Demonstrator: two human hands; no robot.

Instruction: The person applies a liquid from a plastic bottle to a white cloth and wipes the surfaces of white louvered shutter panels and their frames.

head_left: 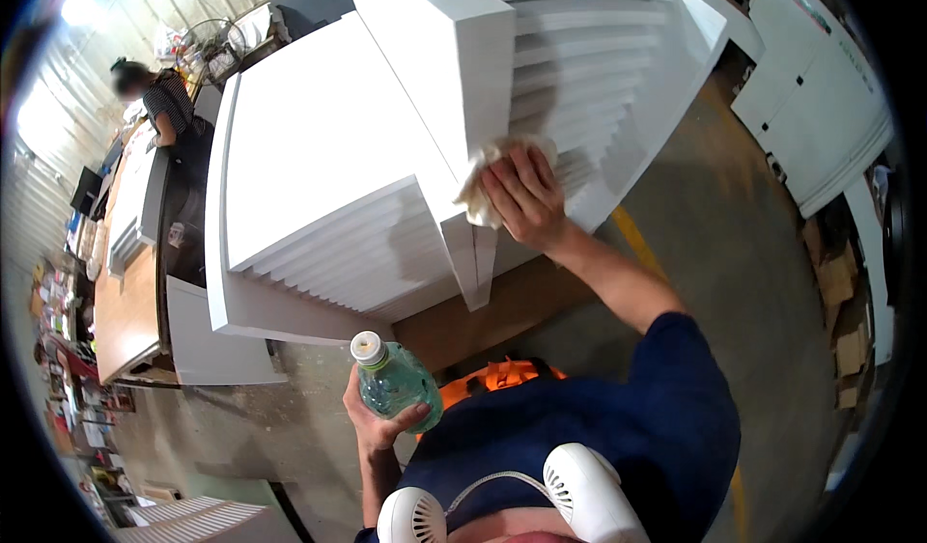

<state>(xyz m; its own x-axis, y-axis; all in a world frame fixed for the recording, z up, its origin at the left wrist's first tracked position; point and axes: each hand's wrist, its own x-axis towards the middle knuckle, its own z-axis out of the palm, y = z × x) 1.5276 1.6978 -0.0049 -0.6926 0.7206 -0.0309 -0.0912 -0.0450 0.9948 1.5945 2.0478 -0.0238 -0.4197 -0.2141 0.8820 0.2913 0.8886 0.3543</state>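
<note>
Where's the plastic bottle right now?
In the head view, the bottle sits low and left of centre, held in the left hand, just below the white boards' front edge.

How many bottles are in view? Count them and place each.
1: a capped greenish plastic bottle held in the left hand, low centre. Others may be hidden in the clutter at left.

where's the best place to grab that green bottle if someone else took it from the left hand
Take the green bottle by its neck, just under the white cap, coming from above. The left hand wraps the lower body from below, its fingers across the front, so only the tilted top end is free. The narrow shoulder there probably gives a firmer hold than the smooth body.
</note>
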